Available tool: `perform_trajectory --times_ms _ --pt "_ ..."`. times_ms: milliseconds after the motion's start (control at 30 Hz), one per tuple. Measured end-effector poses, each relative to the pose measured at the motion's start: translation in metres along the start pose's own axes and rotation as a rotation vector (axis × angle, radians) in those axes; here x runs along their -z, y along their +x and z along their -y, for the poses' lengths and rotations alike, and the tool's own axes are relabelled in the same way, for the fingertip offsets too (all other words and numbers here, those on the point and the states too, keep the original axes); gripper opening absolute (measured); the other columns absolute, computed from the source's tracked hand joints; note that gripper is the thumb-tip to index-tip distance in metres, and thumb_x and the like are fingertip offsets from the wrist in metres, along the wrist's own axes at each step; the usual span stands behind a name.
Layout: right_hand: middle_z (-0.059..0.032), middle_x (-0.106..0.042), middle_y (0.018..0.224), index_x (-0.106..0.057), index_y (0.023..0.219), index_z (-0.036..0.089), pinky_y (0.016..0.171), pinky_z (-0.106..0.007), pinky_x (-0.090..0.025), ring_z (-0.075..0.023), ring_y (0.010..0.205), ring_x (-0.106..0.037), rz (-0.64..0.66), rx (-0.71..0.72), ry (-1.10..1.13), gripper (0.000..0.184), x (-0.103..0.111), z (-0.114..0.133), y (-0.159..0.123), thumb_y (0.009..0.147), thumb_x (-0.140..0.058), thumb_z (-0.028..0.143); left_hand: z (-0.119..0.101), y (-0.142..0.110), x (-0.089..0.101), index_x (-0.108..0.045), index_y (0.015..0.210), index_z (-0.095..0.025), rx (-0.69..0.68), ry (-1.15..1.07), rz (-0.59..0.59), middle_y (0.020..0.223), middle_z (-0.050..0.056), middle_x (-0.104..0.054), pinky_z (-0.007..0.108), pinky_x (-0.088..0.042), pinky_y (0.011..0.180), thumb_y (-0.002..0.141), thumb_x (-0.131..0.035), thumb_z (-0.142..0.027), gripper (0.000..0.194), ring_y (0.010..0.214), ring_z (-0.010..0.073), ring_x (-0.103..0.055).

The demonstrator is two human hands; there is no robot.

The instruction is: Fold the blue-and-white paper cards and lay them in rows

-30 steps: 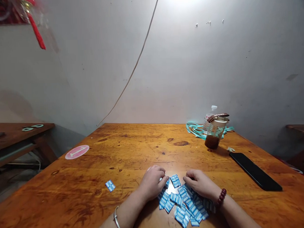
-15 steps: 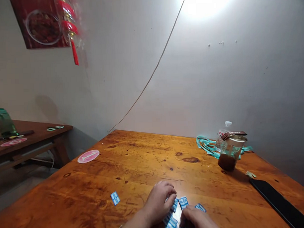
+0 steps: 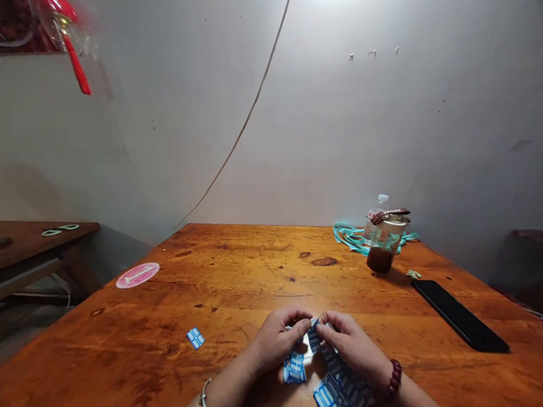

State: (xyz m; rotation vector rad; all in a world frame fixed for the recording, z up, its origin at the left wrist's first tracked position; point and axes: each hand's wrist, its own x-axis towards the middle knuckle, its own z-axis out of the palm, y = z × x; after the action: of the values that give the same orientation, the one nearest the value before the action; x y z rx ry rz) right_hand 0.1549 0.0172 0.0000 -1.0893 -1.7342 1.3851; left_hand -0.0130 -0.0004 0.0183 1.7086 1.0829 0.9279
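My left hand [image 3: 278,340] and my right hand [image 3: 354,343] meet near the front of the table. Thumbs and fingers of both are pinched on a small blue-and-white patterned card piece [image 3: 314,341], lifted at its upper edge. Below my left fingers lies a patterned piece [image 3: 294,369]. A heap of similar pieces [image 3: 343,394] spreads under and beside my right hand, partly hidden by it. Off to the left, one square piece [image 3: 195,338] rests by itself on the wood.
The wooden table [image 3: 238,264] bears a pink round number sticker [image 3: 137,275] at left. At right stand a strapped cup of dark drink [image 3: 382,250] and a plastic bottle [image 3: 371,224] by turquoise straps [image 3: 346,236]. A black phone [image 3: 458,316] lies nearer.
My hands, apart over the pieces one second ago, have come together on one piece. The heap has shifted. The view swung left and back again; the lone piece at left stayed put.
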Motion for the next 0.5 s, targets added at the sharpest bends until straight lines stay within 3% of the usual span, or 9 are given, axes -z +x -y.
perform_trajectory --times_ms 267,400,500 --pt "0.0046 -0.043 0.054 -0.047 0.067 0.015 0.044 -0.016 -0.029 -0.006 0.047 -0.037 0.03 -0.004 0.053 0.03 -0.005 -0.003 0.0 0.076 -0.046 0.043 0.005 0.0 -0.002 -0.059 0.091 -0.013 0.055 -0.341 0.184 0.083 0.003 -0.061 0.024 -0.043 0.063 0.071 -0.056 -0.032 0.028 0.072 0.0136 -0.055" --pt "0.0046 -0.043 0.054 -0.048 0.067 0.015 0.045 -0.017 -0.028 -0.0064 0.048 -0.038 0.006 0.024 -0.079 0.024 0.002 -0.006 0.001 0.077 -0.046 0.036 0.013 0.003 -0.001 -0.06 0.076 -0.011 0.093 -0.239 0.055 0.066 0.0 -0.059 0.021 -0.041 0.055 0.07 -0.054 -0.024 0.015 0.058 0.0102 -0.052" --pt "0.0049 -0.04 0.054 -0.049 0.064 0.015 0.045 -0.017 -0.026 -0.0065 0.05 -0.036 -0.061 0.064 -0.248 0.019 0.012 -0.005 0.001 0.076 -0.045 0.028 0.018 0.005 0.001 -0.059 0.073 -0.011 0.095 -0.132 -0.03 0.063 0.0 -0.057 0.02 -0.039 0.052 0.069 -0.052 -0.022 0.013 0.056 0.0097 -0.05"
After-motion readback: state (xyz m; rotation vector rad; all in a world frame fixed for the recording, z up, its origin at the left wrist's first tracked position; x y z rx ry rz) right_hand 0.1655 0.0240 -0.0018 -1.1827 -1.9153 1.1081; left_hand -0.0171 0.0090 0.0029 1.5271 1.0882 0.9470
